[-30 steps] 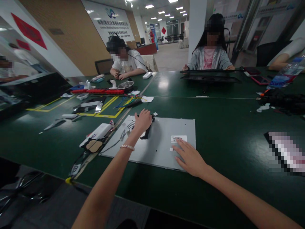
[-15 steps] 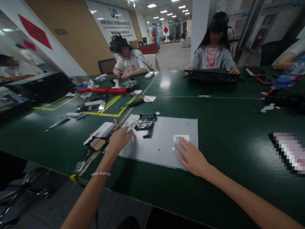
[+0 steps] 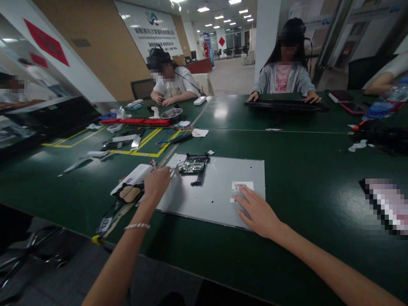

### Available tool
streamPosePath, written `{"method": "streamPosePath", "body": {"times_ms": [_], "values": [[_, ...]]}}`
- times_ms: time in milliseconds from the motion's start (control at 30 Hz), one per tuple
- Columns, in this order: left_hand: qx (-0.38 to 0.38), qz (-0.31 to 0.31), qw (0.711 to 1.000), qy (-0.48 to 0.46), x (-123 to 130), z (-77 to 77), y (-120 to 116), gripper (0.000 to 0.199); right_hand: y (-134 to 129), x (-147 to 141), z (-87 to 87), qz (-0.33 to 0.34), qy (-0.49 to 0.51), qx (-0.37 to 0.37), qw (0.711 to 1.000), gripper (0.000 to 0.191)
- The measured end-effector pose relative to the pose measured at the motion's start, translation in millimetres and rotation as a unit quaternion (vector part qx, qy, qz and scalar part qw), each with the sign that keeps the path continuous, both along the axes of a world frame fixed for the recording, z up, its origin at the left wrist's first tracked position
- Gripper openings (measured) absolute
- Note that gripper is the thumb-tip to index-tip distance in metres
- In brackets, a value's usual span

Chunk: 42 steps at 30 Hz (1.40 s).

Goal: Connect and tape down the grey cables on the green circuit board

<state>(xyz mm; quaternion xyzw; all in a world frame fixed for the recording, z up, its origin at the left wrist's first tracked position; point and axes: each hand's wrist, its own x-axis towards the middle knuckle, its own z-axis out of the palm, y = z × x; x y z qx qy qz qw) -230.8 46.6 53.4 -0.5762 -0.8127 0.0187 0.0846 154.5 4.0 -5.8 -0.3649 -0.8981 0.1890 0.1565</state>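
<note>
A flat grey metal panel [image 3: 194,196] lies on the green table, with a small circuit board in a black frame [image 3: 194,165] at its far left part. Thin light-coloured cables [image 3: 176,167] run from the board's left side to my left hand [image 3: 157,183], whose fingers are closed on them. The fingertips are partly hidden by the hand's back. My right hand [image 3: 259,209] rests flat with spread fingers on the panel's right part, its fingertips at a white label [image 3: 242,186].
Left of the panel lie a white battery-like pack [image 3: 135,176] and a black cord with a yellow tip [image 3: 96,240]. A red strip [image 3: 137,122], a metal bowl [image 3: 171,113] and loose wires [image 3: 174,136] lie farther back. Across the table, a person holds a black screen [image 3: 285,106].
My left hand has drawn slightly left, its fingers now curled round the cables. The right hand stays in place. The person opposite has tilted the black screen.
</note>
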Motion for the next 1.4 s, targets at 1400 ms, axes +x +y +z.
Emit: {"method": "streamPosePath", "body": {"times_ms": [1400], "values": [[0.108, 0.052, 0.951, -0.287, -60.4, -46.1, 58.6, 0.041, 0.7, 18.4, -6.1, -0.062, 0.137, -0.131, 0.98, 0.055]]}}
